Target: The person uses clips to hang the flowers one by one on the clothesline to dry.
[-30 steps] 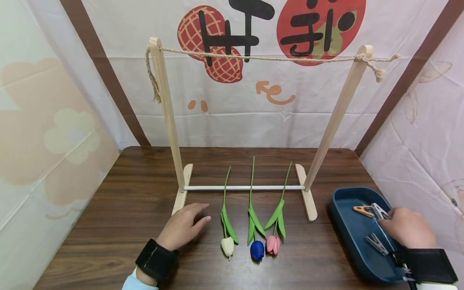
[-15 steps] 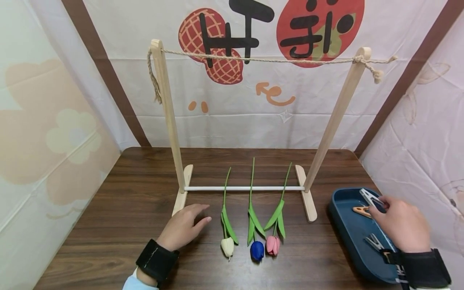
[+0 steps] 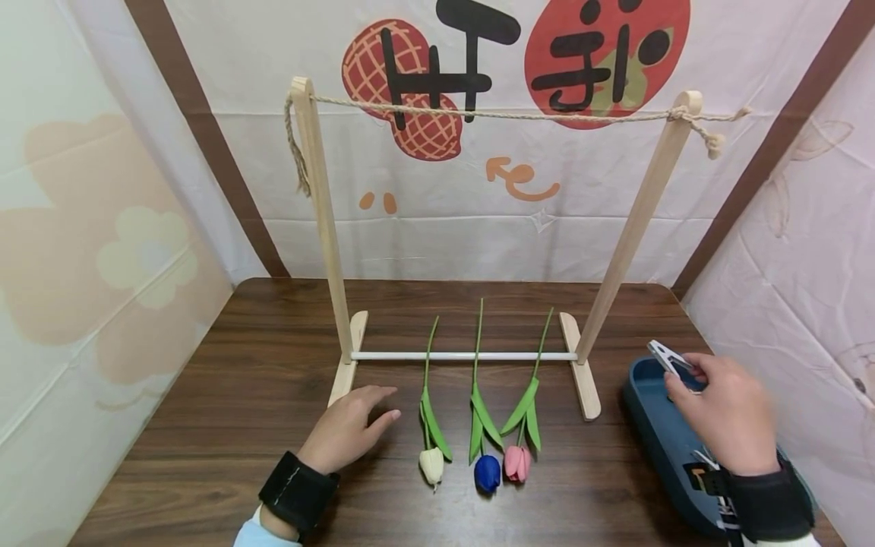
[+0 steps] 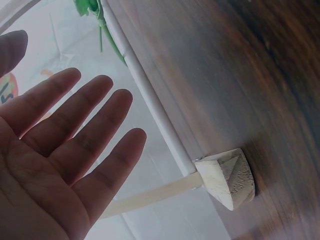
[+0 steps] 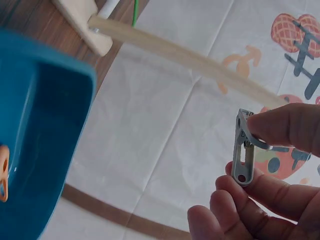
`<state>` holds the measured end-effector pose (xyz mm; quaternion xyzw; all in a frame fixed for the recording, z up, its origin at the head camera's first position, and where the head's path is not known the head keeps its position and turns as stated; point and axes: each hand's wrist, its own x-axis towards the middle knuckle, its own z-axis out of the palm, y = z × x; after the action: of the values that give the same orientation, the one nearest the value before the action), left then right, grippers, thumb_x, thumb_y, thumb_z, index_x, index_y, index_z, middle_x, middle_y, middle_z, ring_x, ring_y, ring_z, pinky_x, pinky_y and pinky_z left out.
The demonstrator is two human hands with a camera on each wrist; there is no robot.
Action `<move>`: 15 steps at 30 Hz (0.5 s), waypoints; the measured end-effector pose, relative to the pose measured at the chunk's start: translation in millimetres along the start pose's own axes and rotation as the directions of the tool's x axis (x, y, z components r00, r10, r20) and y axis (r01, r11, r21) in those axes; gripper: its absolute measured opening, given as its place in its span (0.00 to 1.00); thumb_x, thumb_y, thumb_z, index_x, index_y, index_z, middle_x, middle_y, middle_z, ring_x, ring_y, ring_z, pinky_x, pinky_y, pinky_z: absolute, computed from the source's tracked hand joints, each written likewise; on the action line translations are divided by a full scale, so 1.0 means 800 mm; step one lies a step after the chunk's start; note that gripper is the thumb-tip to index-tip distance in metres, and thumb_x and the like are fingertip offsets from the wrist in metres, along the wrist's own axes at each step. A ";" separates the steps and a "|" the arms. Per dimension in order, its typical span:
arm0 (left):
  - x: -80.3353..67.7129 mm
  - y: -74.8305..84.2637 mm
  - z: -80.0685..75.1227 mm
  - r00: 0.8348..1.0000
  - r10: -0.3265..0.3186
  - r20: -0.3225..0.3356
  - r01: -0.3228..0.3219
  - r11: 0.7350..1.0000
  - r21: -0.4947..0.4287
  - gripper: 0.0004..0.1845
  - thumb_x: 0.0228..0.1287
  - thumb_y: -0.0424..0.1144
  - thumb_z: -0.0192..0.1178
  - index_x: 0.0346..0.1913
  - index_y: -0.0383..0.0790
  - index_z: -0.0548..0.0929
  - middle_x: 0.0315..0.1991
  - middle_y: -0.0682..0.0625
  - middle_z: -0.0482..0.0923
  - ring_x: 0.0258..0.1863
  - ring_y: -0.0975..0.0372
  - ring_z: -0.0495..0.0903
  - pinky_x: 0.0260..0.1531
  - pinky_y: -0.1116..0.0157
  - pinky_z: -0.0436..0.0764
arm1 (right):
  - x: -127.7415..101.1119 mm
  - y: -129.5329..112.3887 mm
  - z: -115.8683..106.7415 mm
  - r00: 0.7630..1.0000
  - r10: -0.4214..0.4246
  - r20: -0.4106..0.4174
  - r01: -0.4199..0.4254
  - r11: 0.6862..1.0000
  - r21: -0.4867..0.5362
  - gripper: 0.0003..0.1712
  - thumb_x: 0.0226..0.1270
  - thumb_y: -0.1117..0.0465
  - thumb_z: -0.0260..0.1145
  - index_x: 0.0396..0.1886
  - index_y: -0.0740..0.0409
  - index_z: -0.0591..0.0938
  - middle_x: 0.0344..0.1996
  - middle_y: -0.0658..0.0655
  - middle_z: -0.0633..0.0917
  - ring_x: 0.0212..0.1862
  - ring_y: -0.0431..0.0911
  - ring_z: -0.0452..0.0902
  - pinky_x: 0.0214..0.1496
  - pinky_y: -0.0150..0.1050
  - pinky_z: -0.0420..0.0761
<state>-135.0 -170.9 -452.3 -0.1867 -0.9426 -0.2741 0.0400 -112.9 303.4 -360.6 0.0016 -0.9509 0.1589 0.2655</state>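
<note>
My right hand (image 3: 728,410) pinches a grey clothespin (image 5: 243,150) between thumb and fingers, raised over the far end of the blue tray (image 3: 649,441). In the right wrist view an orange clothespin (image 5: 4,172) lies in that tray. My left hand (image 3: 352,429) holds nothing, its fingers relaxed beside the left foot of the wooden stand; the left wrist view shows its palm (image 4: 30,190). Between the stand's feet lie three artificial tulips with stems pointing away: a white tulip (image 3: 431,465), a blue tulip (image 3: 488,474) and a pink tulip (image 3: 517,463).
The wooden stand has a left post (image 3: 324,220), a right post (image 3: 639,220) and a white crossbar (image 3: 506,356) low down, under the tulip stems. A twine rope (image 3: 533,115) is strung between the post tops. A printed cloth (image 3: 437,243) hangs behind the table (image 3: 205,448).
My right hand has lifted the grey clothespin from among the others in the tray and moved it up and to the left. The left hand and tulips have stayed in place.
</note>
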 end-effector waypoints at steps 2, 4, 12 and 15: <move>0.000 0.000 0.000 1.000 -0.006 0.002 0.006 1.000 -0.005 0.23 0.67 0.45 0.63 0.59 0.36 0.80 0.53 0.45 0.80 0.54 0.53 0.78 0.52 0.52 0.75 | 0.000 -0.005 0.004 1.000 -0.010 -0.003 0.010 1.000 0.024 0.18 0.51 0.63 0.74 0.39 0.71 0.83 0.29 0.66 0.80 0.30 0.58 0.75 0.28 0.51 0.70; 0.000 0.000 0.001 1.000 -0.012 0.003 0.012 1.000 -0.006 0.23 0.67 0.45 0.63 0.59 0.37 0.79 0.53 0.45 0.80 0.55 0.53 0.78 0.52 0.52 0.75 | 0.000 -0.009 0.008 1.000 -0.016 -0.006 0.017 0.999 0.039 0.18 0.51 0.63 0.74 0.39 0.71 0.83 0.29 0.66 0.80 0.31 0.58 0.75 0.29 0.51 0.70; 0.001 0.002 0.001 0.999 -0.032 0.004 0.033 0.999 -0.008 0.22 0.66 0.44 0.64 0.59 0.37 0.80 0.54 0.45 0.80 0.55 0.53 0.77 0.53 0.51 0.74 | -0.001 -0.024 0.022 1.000 -0.025 -0.018 0.027 0.993 0.111 0.18 0.52 0.65 0.74 0.41 0.71 0.82 0.33 0.65 0.79 0.34 0.57 0.76 0.33 0.52 0.71; 0.001 0.003 0.001 0.999 -0.032 0.004 0.032 0.999 -0.004 0.22 0.66 0.45 0.64 0.59 0.37 0.80 0.54 0.45 0.80 0.55 0.53 0.77 0.53 0.52 0.74 | -0.001 -0.030 0.026 0.999 -0.029 -0.017 0.031 0.990 0.141 0.18 0.52 0.65 0.75 0.42 0.70 0.82 0.34 0.65 0.79 0.34 0.56 0.76 0.33 0.50 0.73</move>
<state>-135.0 -168.5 -451.5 -0.1720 -0.9450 -0.2763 0.0334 -120.9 274.3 -370.9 0.0334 -0.9351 0.2218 0.2742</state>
